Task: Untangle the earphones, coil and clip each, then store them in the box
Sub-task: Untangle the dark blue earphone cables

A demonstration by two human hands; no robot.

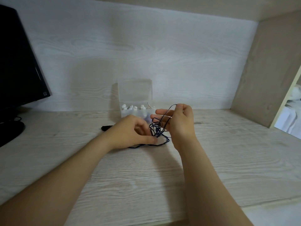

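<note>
A tangle of dark earphone cable (pixel 158 131) hangs between my two hands just above the pale wooden desk (pixel 146 176). My left hand (pixel 130 132) pinches part of the knot near its lower end. One loop of the cable is lifted higher by my right hand (pixel 179 123), pinched between thumb and fingertips. More cable trails on the desk below the hands. Behind the hands stands a clear plastic box (pixel 136 101) with its lid up, holding white earphones and clips.
A black monitor (pixel 17 62) and its round base (pixel 9 128) stand at the far left. A small black object (pixel 106 127) lies on the desk left of my left hand. A wooden side panel (pixel 267 70) closes the right side.
</note>
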